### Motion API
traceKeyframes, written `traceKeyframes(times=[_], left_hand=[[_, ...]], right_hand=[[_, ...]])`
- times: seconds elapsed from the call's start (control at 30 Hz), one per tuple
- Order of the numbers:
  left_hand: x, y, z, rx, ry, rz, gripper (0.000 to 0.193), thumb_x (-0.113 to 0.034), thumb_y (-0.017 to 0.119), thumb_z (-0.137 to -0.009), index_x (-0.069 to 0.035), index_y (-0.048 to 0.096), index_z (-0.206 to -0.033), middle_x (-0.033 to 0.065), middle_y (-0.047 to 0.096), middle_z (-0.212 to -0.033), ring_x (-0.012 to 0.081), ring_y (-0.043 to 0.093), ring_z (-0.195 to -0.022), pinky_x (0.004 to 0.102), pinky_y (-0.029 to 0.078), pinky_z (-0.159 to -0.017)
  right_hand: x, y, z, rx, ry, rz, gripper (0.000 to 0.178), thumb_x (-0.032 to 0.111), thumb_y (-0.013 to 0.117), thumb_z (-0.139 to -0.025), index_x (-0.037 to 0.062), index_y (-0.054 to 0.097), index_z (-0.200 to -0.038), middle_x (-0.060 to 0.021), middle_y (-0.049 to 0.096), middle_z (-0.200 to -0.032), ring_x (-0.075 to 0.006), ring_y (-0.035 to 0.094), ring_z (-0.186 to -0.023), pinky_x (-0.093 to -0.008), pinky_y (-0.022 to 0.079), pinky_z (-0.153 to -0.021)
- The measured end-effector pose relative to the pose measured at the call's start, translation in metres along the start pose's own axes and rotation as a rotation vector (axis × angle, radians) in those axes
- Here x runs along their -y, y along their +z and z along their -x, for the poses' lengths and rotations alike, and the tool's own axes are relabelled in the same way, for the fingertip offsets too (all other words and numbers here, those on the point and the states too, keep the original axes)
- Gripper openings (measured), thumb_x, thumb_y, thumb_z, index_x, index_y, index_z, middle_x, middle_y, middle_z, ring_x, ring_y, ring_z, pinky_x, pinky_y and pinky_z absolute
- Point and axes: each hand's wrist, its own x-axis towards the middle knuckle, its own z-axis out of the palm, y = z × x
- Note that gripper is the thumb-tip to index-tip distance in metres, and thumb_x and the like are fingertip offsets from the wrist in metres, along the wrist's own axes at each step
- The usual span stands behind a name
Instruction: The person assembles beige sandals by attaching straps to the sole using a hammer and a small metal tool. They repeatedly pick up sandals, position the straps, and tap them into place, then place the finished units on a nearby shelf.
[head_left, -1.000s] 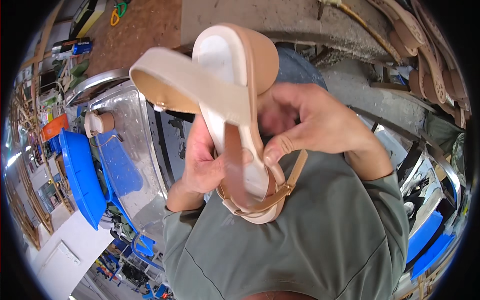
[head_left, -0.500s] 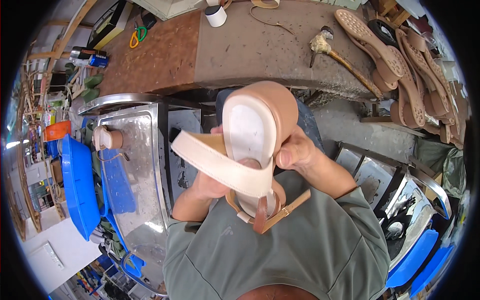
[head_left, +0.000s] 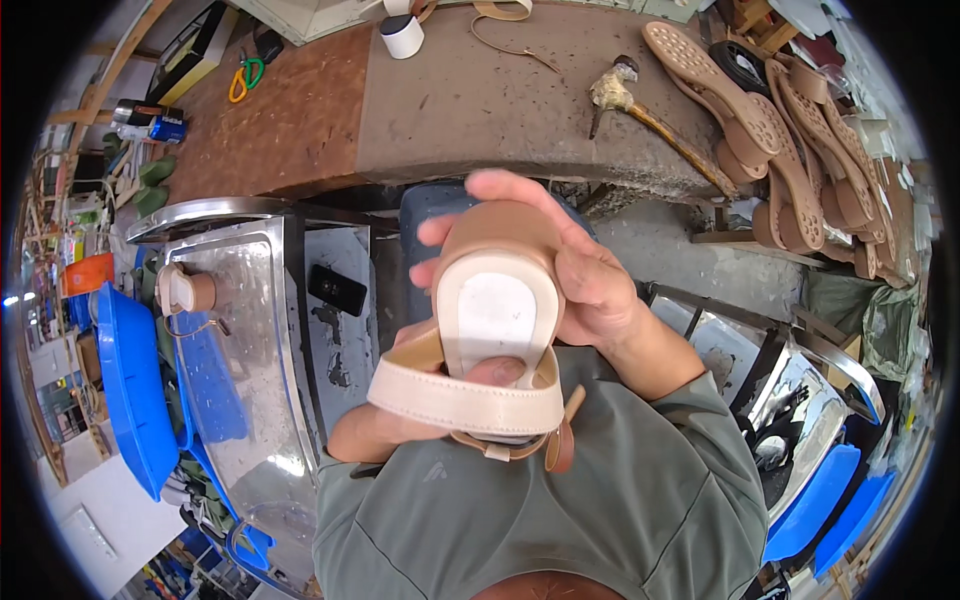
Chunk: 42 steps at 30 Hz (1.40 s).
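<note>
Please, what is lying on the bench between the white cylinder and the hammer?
In the head view, a thin strap lies on the bench between the white cylinder and the hammer, its tip nearer the hammer.

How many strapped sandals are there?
2: a held sandal in left hand, right hand at its heel; a second sandal on the shiny surface at left. Others may be hidden.

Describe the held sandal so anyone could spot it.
Find the grey-green shirt at bottom centre. At its upper edge, the right hand wraps the tan heel of a sandal. Unlike the similar shoe at left, this one is held, its wide cream strap jutting leftward.
</note>
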Motion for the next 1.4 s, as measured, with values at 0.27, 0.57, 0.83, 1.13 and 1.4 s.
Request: traceKeyframes(times=[0.27, 0.57, 0.83, 1.13, 1.4], left_hand=[[0.017, -0.009, -0.010, 0.010, 0.559, -0.537, 0.030, -0.007, 0.061, -0.084, 0.002, 0.056, -0.112, 0.0102, 0.062, -0.108, 0.0198, 0.060, -0.100, 0.0316, 0.047, -0.083], [0.041, -0.020, -0.027, 0.485, 0.087, 0.835, 0.076, -0.035, 0.060, -0.088, -0.001, 0.018, -0.141, 0.0103, 0.041, -0.133, 0.0184, 0.039, -0.125, 0.0343, 0.033, -0.102], [0.010, -0.027, -0.021, 0.561, 0.226, 0.588, 0.080, -0.032, 0.059, -0.089, 0.000, 0.010, -0.143, 0.0107, 0.032, -0.137, 0.0184, 0.031, -0.129, 0.0337, 0.027, -0.106], [0.013, -0.025, -0.023, 0.528, 0.275, 0.591, 0.068, -0.030, 0.049, -0.094, 0.000, 0.011, -0.142, 0.0115, 0.031, -0.135, 0.0198, 0.031, -0.128, 0.0339, 0.028, -0.104], [0.028, -0.027, -0.051, 0.438, 0.168, 0.518, 0.065, -0.042, 0.047, -0.094, -0.001, 0.022, -0.138, 0.0078, 0.042, -0.126, 0.0156, 0.041, -0.118, 0.0314, 0.036, -0.097]], right_hand=[[0.013, -0.002, 0.000, -0.153, -0.281, 0.341, 0.070, 0.029, 0.062, -0.085, 0.0049, 0.025, -0.139, -0.0177, 0.041, -0.133, -0.0293, 0.047, -0.118, -0.0394, 0.041, -0.098], [0.033, 0.010, 0.000, 0.111, -0.280, 1.029, 0.055, 0.013, 0.081, -0.064, 0.0034, 0.058, -0.113, -0.0184, 0.049, -0.126, -0.0268, 0.050, -0.112, -0.0373, 0.040, -0.093], [0.034, 0.023, -0.008, 0.248, -0.358, 1.144, 0.052, 0.015, 0.080, -0.067, 0.0032, 0.056, -0.112, -0.0252, 0.048, -0.123, -0.0315, 0.051, -0.108, -0.0398, 0.041, -0.091], [0.028, 0.028, -0.008, 0.161, -0.393, 1.289, 0.045, 0.014, 0.077, -0.070, 0.0024, 0.056, -0.108, -0.0244, 0.051, -0.118, -0.0311, 0.054, -0.101, -0.0399, 0.043, -0.086], [0.029, 0.008, -0.006, -0.032, -0.243, 1.277, 0.042, 0.010, 0.076, -0.069, 0.0036, 0.059, -0.106, -0.0151, 0.056, -0.116, -0.0252, 0.055, -0.105, -0.0343, 0.045, -0.087]])
